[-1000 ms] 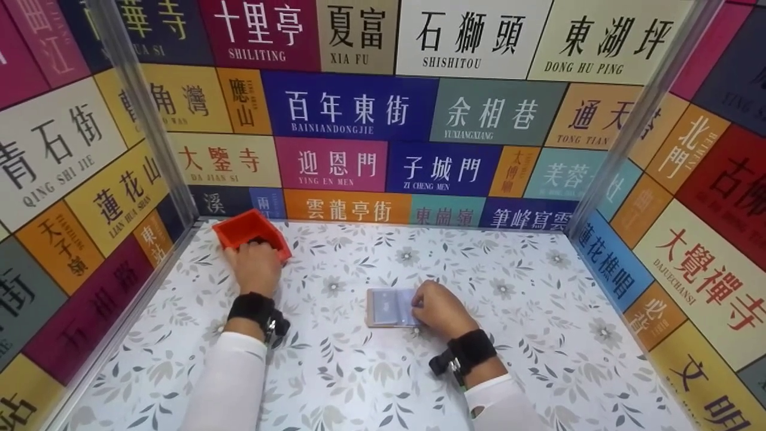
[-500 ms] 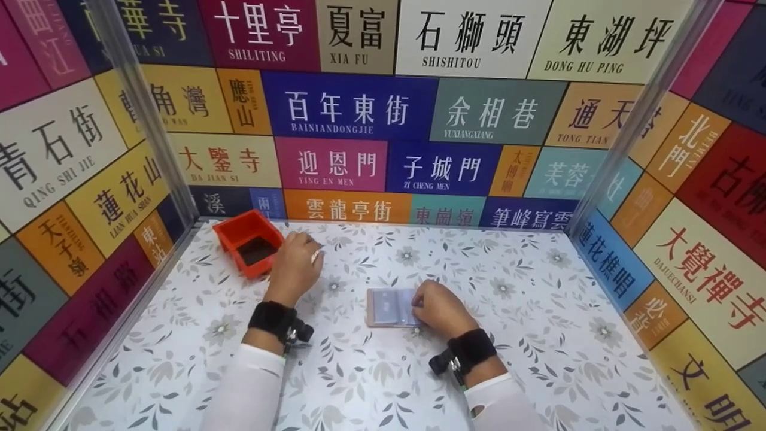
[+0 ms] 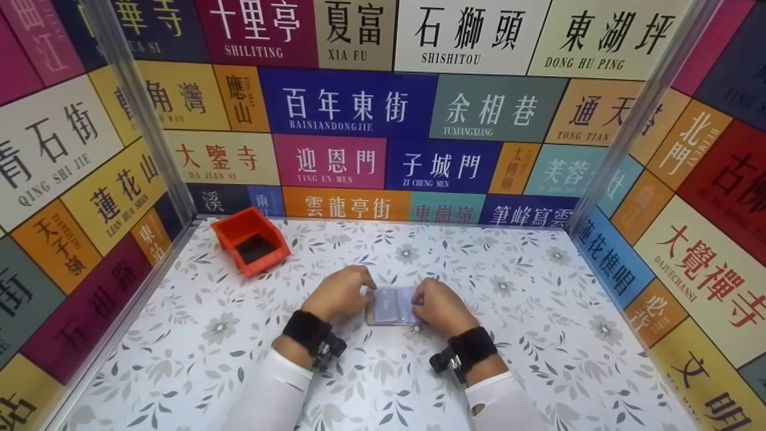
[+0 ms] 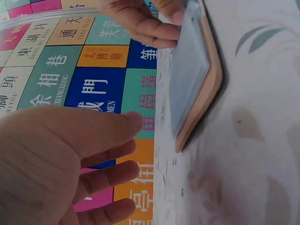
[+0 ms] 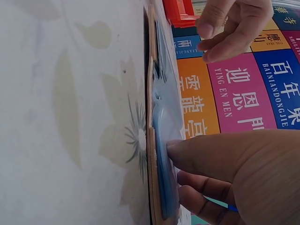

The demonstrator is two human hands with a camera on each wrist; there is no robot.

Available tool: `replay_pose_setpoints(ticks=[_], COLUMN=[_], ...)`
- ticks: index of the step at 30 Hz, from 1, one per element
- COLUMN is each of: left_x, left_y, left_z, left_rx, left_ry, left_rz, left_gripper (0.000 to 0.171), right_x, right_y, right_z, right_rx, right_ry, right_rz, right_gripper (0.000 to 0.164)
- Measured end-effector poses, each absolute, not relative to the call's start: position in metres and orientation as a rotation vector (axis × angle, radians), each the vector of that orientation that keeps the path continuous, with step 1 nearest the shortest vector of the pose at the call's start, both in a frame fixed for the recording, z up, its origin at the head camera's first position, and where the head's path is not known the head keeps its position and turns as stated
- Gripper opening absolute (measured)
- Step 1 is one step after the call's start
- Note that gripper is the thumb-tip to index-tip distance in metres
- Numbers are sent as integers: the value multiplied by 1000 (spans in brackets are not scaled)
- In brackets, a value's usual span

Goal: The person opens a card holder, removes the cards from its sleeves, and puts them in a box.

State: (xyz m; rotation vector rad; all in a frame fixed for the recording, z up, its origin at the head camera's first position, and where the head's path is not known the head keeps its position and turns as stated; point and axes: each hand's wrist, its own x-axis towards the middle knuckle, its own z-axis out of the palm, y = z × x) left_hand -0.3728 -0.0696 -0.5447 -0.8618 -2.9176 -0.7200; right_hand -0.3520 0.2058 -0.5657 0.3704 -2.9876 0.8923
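Observation:
A card holder [image 3: 389, 306] with clear plastic sleeves and a tan cover lies spread flat on the table. My right hand [image 3: 444, 308] holds its right side, the thumb [image 5: 180, 152] on the sleeves and the other fingers curled beside it. At the holder's left edge hovers my left hand [image 3: 340, 294]. In the left wrist view that hand's thumb [image 4: 112, 124] and fingers are spread apart, a small gap from the holder [image 4: 199, 89], with nothing visible between them. A red plastic bin [image 3: 263, 263] stands at the back left, its bottom dark.
Patterned white flowers and leaves cover the tabletop [image 3: 526, 359]. Panels with coloured name signs [image 3: 353, 105] close off the back and both sides. A black strap with a small camera sits on each wrist.
My left hand has come out of the red bin and moved right and toward me, to the card holder's left edge. The right hand has stayed at the holder.

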Motion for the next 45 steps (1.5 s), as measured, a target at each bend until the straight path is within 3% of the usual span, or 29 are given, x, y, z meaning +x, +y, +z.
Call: replay_pose_setpoints(ticks=[5, 8, 17, 25, 38, 45], left_x=[-366, -362, -359, -361, -361, -365], left_y=[-60, -59, -63, -62, -60, -62], left_z=[-551, -554, -559, -559, -561, -563], left_rx=[-929, -941, -911, -899, -946, -987], left_ry=[-2978, -3001, -2984, -2966, -2915, -2904], left_rz=[-707, -698, -715, -752, -744, -789], left_gripper=[60, 69, 60, 57, 51, 45], right_x=[-352, -353, -364, -355, -355, -356], right_y=[207, 207, 213, 204, 202, 188], right_z=[-567, -569, -583, -568, -569, -561], right_rx=[373, 368, 520, 400, 451, 440], right_ry=[-2978, -2979, -2911, -2982, -2950, -2834], right_rz=[875, 879, 925, 874, 817, 840], right_gripper=[9, 10, 8, 9, 3, 11])
